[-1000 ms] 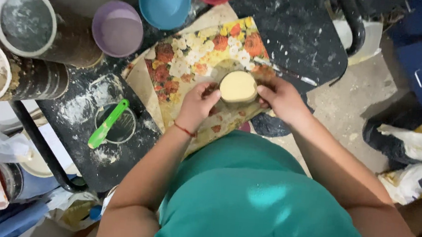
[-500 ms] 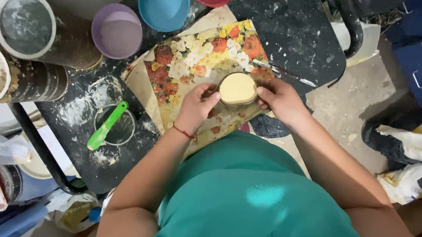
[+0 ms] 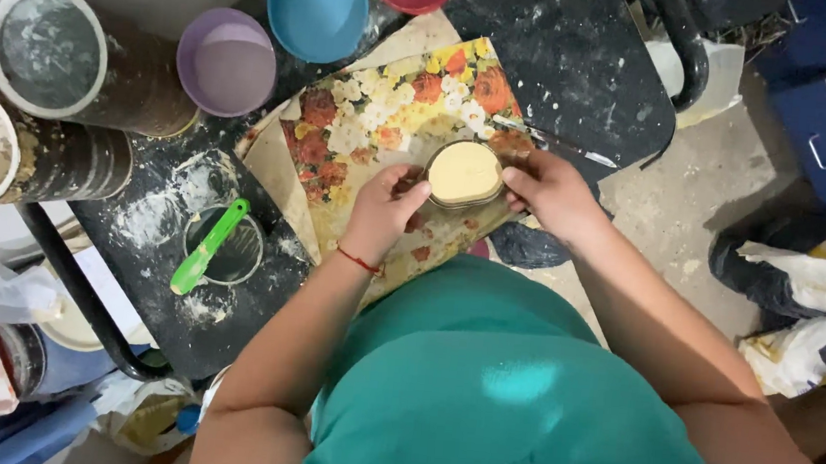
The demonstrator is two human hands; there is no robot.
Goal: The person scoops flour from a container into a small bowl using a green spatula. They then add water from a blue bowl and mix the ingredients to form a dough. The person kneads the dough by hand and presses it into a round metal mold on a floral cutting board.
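Head view, looking straight down. Both hands hold a small round tin of pale yellow paste (image 3: 464,173) over a floral-printed board (image 3: 397,128) that lies on the dark, powder-dusted tabletop (image 3: 563,67). The left hand (image 3: 382,210) closes its fingers (image 3: 414,191) against the tin's left wall; the right hand (image 3: 552,192) pinches the right wall, its fingers wrapped on the rim. Against the view one second earlier, the tin has shifted only slightly: it has come a little lower and nearer the body, and the left hand has moved from beneath it to its side, so that the grip now reads as two-sided and steady. The yellow surface is level and undisturbed, which suggests that the tin is being seated or turned on the board rather than emptied. Whether its base touches the board cannot be told. Nearby things are unchanged: a green-handled tool (image 3: 204,245) across a clear ring, a purple bowl (image 3: 227,60), a blue bowl (image 3: 317,6), and two crusted cylinders (image 3: 49,48) at the left.
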